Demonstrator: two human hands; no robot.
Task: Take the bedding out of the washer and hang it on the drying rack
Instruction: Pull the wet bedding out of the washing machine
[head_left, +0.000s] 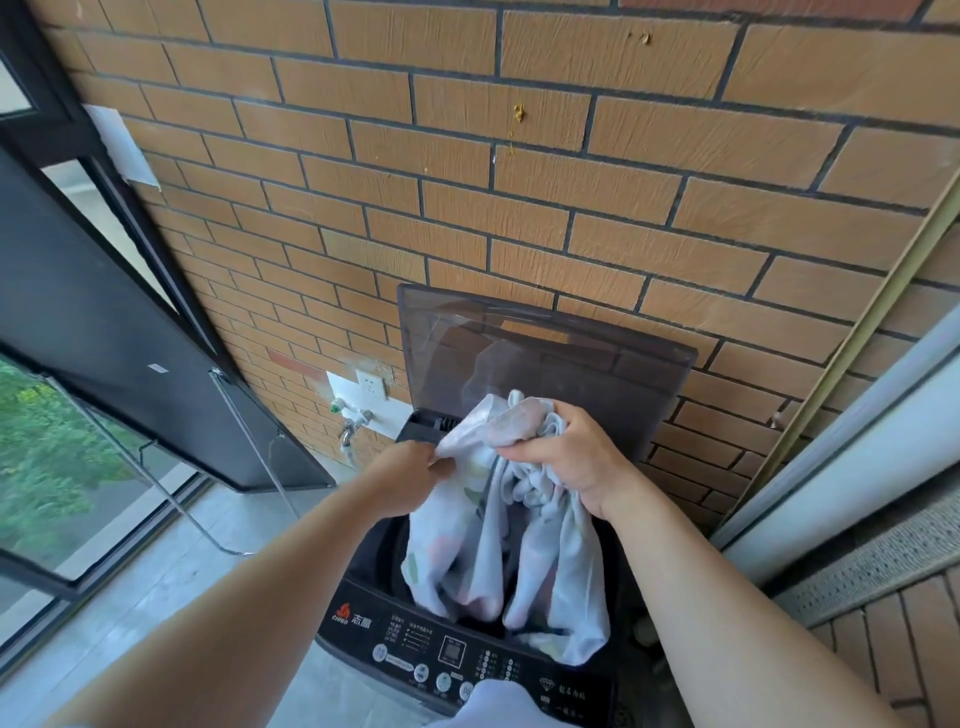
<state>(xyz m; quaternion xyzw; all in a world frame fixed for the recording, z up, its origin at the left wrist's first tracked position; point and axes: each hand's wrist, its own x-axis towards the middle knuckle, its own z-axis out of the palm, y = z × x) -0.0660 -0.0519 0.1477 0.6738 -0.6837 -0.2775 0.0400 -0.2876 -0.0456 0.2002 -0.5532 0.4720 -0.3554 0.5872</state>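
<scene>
We stand over the top-loading washer (447, 652), its dark see-through lid (571, 343) tipped up against the brick wall (519, 156); both our hands are on the bedding (550, 561), a pale, damp, twisted bundle with faint coloured spots. Our right hand (569, 457) is clenched round a thick bunch at the top; our left hand (415, 470) pinches a loose edge just beside it, so the two hands sit close together above the drum opening. The bedding is lifted partly out; two long folds hang down from our grip, their lower ends touching the washer's front rim just above the control panel. To the left, a tap (353, 423) and a socket (371, 385) sit on the wall; nearer the window (62, 457) a thin metal frame (171, 493) stands on the floor.
</scene>
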